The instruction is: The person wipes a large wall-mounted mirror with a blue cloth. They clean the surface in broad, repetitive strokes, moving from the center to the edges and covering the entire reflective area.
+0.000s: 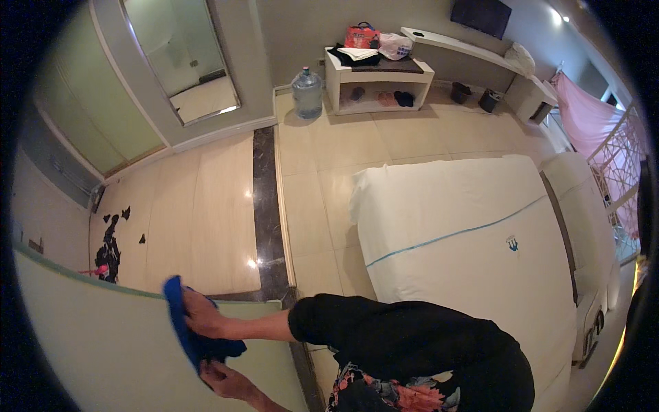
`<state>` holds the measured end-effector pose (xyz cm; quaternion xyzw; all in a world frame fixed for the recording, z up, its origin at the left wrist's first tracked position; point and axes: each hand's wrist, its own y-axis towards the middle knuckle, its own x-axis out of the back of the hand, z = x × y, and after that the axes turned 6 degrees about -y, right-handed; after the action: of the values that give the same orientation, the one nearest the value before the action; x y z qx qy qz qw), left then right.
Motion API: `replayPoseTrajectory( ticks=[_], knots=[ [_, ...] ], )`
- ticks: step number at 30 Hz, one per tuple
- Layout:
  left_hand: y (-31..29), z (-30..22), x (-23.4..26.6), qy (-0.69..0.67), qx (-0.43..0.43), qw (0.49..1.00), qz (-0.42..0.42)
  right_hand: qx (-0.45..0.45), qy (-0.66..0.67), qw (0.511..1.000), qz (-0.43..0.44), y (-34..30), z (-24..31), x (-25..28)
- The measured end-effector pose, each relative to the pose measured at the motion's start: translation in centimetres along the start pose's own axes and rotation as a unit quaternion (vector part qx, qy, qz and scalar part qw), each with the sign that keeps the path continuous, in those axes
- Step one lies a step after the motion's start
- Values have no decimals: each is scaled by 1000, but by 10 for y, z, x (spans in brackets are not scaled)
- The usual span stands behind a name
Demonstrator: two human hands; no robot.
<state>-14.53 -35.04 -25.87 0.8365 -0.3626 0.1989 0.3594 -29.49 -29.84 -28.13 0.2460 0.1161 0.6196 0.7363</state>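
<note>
A blue cloth (221, 348) is bunched between my two hands over a pale green panel with a raised edge. My right hand (204, 316), at the end of a bare forearm and a black sleeve, presses on the cloth with its fingers closed round it. Lower down, my left hand (225, 381) pinches the cloth's bottom part. One end of the cloth sticks up past the edge of the pale panel (130, 343). Parts of the fingers are hidden behind the cloth.
A bed (460, 226) with a white cover stands to the right. Black scraps (110, 244) lie on the tiled floor at the left. Farther back are a water bottle (307, 93), a low cabinet (334, 86) with bags on it, bins (489, 101) and a wall mirror (182, 58).
</note>
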Motion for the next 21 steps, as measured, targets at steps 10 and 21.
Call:
replayPoseTrajectory(
  ticks=[10,21],
  knots=[
    [3,-14,1,4,32,994,-106,-3,13,999,41,-6,3,5],
    [80,-61,63,-119,-79,966,-217,286,58,949,-117,96,164,20]
  ],
)
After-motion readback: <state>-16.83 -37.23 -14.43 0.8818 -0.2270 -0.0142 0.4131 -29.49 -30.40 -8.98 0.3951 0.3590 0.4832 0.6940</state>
